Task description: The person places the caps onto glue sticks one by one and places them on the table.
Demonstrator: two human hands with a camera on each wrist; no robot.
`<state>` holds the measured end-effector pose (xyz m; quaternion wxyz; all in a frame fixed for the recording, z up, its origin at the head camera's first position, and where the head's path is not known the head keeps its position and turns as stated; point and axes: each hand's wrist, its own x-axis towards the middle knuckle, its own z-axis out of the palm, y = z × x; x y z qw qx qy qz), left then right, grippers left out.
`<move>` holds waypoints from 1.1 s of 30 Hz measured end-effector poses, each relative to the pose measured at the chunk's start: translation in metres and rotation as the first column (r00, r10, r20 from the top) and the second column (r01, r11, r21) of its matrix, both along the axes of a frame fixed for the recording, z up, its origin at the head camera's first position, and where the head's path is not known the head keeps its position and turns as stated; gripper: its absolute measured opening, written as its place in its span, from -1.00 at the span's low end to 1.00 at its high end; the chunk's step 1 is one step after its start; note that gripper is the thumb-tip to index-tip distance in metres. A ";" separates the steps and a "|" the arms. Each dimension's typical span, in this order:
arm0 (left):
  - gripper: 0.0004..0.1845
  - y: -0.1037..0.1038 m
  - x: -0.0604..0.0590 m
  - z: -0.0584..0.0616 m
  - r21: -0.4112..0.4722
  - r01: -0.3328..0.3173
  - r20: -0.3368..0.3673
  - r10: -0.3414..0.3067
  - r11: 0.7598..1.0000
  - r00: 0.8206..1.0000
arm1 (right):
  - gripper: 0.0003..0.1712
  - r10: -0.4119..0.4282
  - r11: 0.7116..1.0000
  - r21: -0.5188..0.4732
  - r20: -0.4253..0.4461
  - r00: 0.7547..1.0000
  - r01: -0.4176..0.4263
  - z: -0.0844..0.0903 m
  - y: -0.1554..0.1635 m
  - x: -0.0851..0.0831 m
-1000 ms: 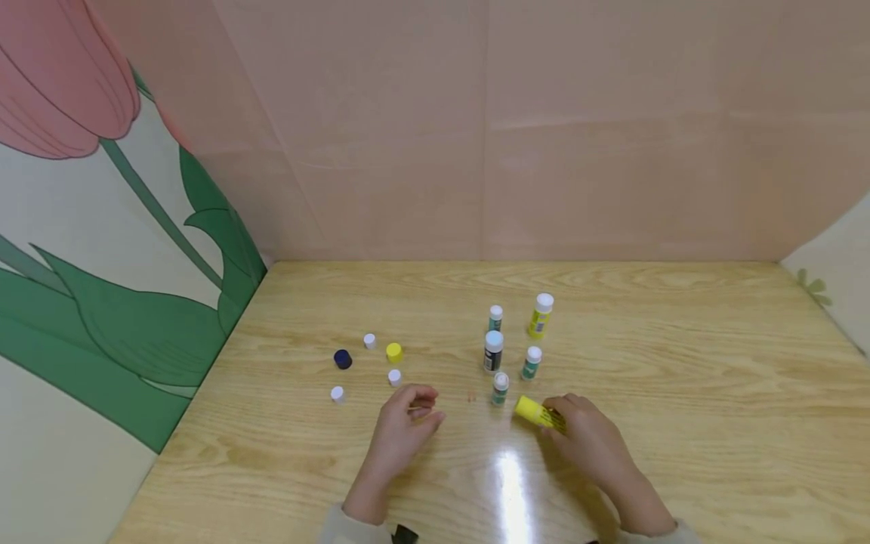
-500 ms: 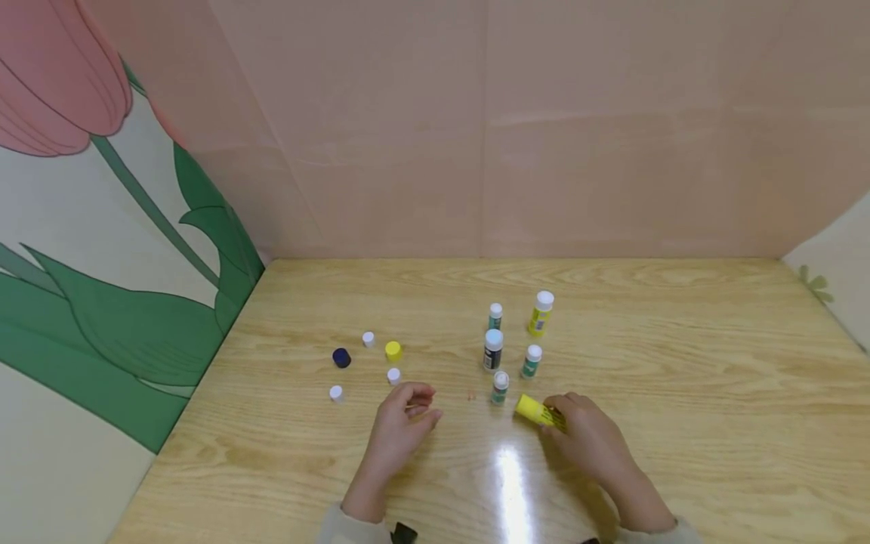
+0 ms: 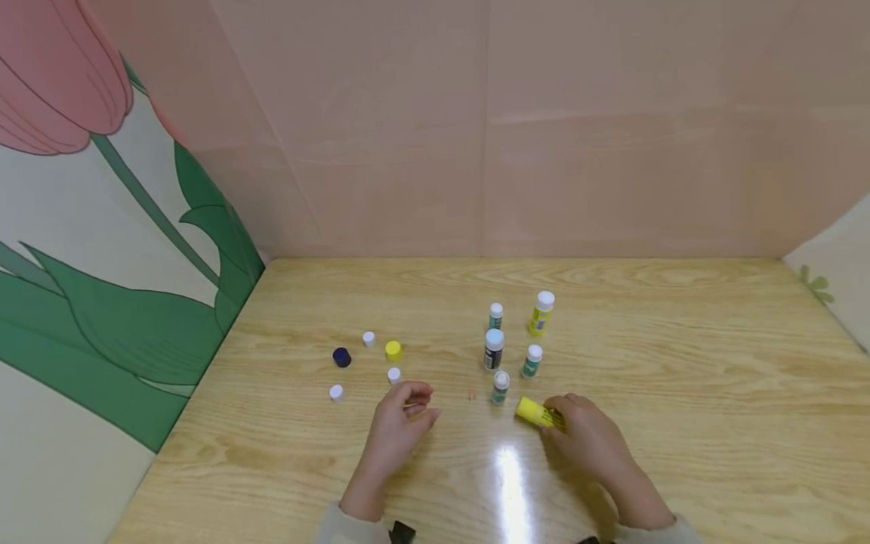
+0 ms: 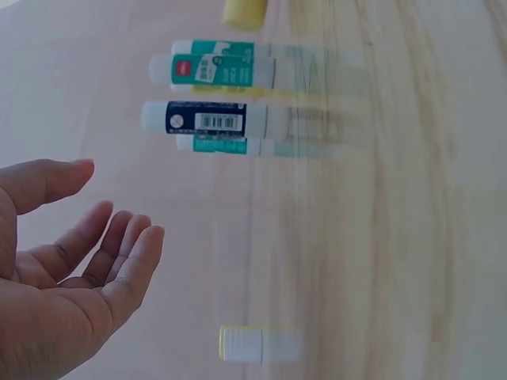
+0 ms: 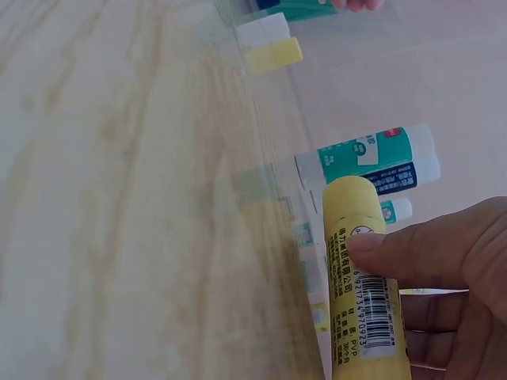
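Far L: tulip-print backdrop (image 3: 61,75), beside wood-grain table (image 3: 714,393). On table, L side, loose cluster, all apart: front white cap (image 3: 336,393), navy cap (image 3: 342,357) just behind it, rear white cap (image 3: 368,339), yellow cap (image 3: 393,350), then inner white cap (image 3: 394,375), just beyond L hand (image 3: 401,427). L hand: released, fingers loosely bent, thumb apart from them.

Ctr, upright w/ white tops: navy glue stick (image 3: 493,351), rear teal glue stick (image 3: 495,317) behind it, front teal glue stick (image 3: 500,387) nearest the person. Slightly R: right teal glue stick (image 3: 532,362), also upright; behind it, white-topped yellow glue stick (image 3: 541,313), upright too.

In front of these, held yellow glue stick (image 3: 533,412), in R hand (image 3: 590,438): fingers grasping it, thumb along printed side nr barcode (image 5: 375,313). Plain yellow end points L & a bit away from person, twd front teal glue stick, w/o touching. Long axis approx. flat, on a slight diagonal, other end back in the grip. Can't tell if it touches table.
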<state>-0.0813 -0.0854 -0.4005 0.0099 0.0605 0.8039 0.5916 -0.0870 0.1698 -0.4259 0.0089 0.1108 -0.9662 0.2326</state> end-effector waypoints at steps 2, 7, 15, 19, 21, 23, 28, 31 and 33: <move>-0.73 -0.003 -0.003 -0.008 -0.011 0.000 0.001 0.000 1.000 1.000 | -0.66 0.002 1.000 0.004 0.006 1.000 -0.002 -0.001 0.000 -0.001; -0.71 -0.008 -0.005 -0.013 -0.067 -0.013 -0.004 0.012 0.998 1.000 | -0.67 0.011 1.000 0.006 0.022 1.000 -0.012 -0.003 0.001 -0.001; -0.72 -0.017 -0.009 -0.011 -0.119 -0.029 -0.027 0.026 0.992 0.999 | -0.66 0.014 1.000 0.008 0.010 1.000 -0.014 -0.004 0.002 -0.001; -0.71 -0.021 -0.009 -0.010 -0.121 -0.032 -0.035 0.028 0.992 0.999 | -0.66 0.015 1.000 0.008 0.008 1.000 -0.015 -0.003 0.002 -0.001; -0.71 -0.022 -0.009 -0.010 -0.121 -0.034 -0.032 0.030 0.992 0.999 | -0.66 0.013 1.000 0.008 0.011 1.000 -0.014 -0.003 0.002 -0.002; -0.71 -0.023 -0.010 -0.010 -0.119 -0.036 -0.031 0.032 0.992 0.999 | -0.66 0.012 1.000 0.007 0.020 1.000 -0.012 -0.003 0.002 -0.002; -0.72 -0.024 -0.012 -0.011 -0.126 -0.042 -0.036 0.037 0.991 0.999 | -0.66 0.012 1.000 0.008 0.036 0.999 -0.013 -0.003 0.002 -0.003; -0.72 -0.024 -0.012 -0.012 -0.130 -0.042 -0.036 0.038 0.991 0.999 | -0.66 0.013 1.000 0.009 0.040 0.999 -0.014 -0.003 0.002 -0.003; -0.73 -0.024 -0.013 -0.012 -0.134 -0.046 -0.035 0.042 0.990 0.999 | -0.66 0.015 1.000 0.010 0.041 0.999 -0.015 -0.003 0.002 -0.003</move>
